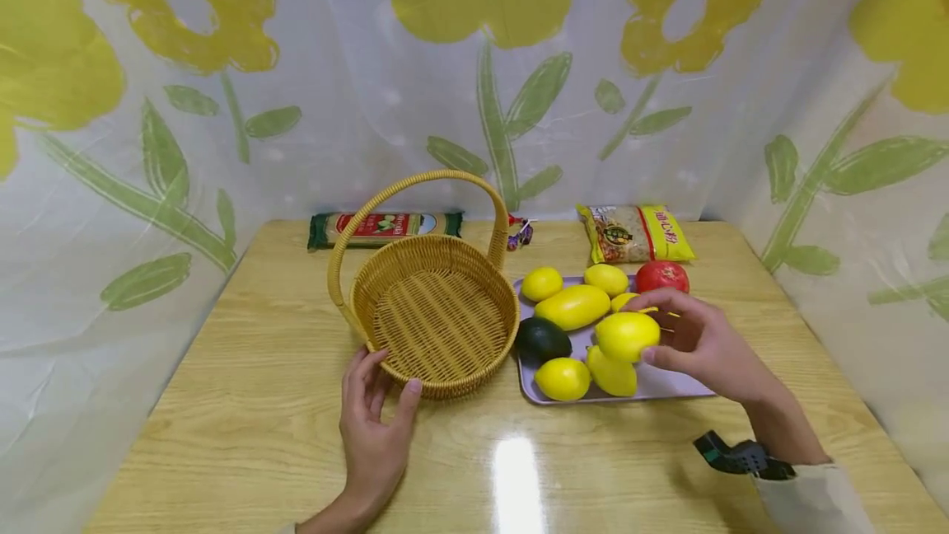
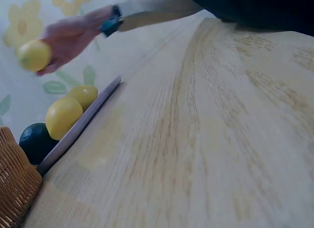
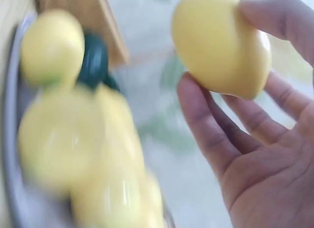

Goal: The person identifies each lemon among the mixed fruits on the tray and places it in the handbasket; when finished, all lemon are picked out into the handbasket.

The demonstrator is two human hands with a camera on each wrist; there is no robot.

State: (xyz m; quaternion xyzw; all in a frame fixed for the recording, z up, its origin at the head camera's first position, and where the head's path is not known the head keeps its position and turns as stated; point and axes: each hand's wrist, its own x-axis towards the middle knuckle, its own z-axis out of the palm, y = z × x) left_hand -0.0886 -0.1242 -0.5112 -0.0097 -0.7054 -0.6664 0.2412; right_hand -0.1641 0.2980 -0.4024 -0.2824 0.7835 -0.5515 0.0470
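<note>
Wood-grain table (image 1: 259, 402), floral plastic sheeting (image 1: 296, 64) behind.
Right hand (image 1: 697, 344) grasps lemon (image 1: 627, 335) above tray (image 1: 667, 386); left hand (image 1: 374, 419), fingers relaxed, touches wicker basket (image 1: 433, 311).

My head camera looks down over the whole tabletop (image 1: 245, 402); my left wrist camera skims low across it; my right wrist camera sits close. All share the tray (image 1: 670, 386).
</note>
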